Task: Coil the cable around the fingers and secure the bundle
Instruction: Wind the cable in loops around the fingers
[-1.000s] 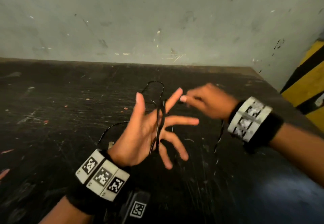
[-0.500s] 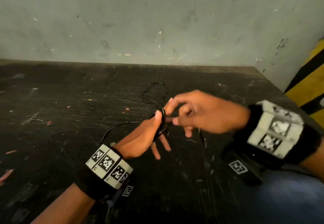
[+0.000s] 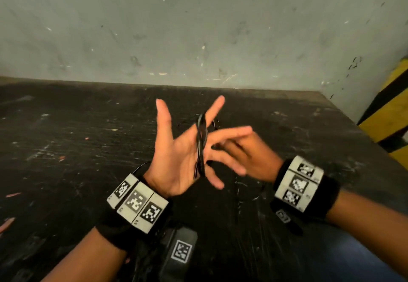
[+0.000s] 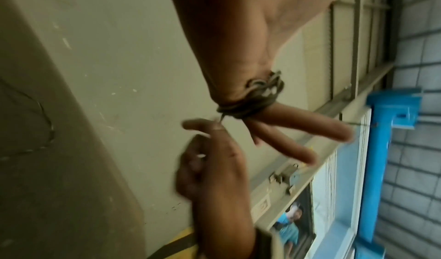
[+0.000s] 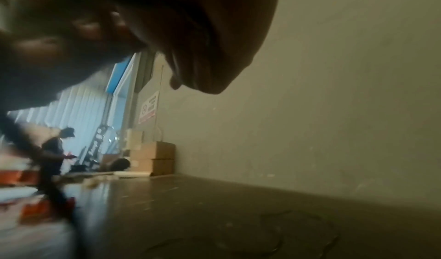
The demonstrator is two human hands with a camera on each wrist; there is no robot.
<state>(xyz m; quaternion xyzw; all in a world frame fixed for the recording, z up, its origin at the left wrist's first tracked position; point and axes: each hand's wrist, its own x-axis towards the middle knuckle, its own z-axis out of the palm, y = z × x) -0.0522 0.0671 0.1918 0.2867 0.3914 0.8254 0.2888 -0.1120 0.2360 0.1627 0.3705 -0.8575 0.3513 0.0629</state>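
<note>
We hold our left hand [image 3: 176, 156] palm-up at the centre of the head view, fingers splayed wide and straight. The thin black cable [image 3: 201, 144] sits wound in several turns around those fingers, and its band runs top to bottom across the palm side, crosswise to the fingers. Our right hand [image 3: 245, 156] is just to the right of the coil and partly behind the spread fingers. In the left wrist view its thumb and forefinger pinch the loose strand right where it leaves the bundle. So the free end lies on the right hand's side, and we judge that hand should carry the next turn. The cable looks glossy, slim and limp, with slack loops trailing onto the scuffed, matte black table [image 3: 77, 149].
</note>
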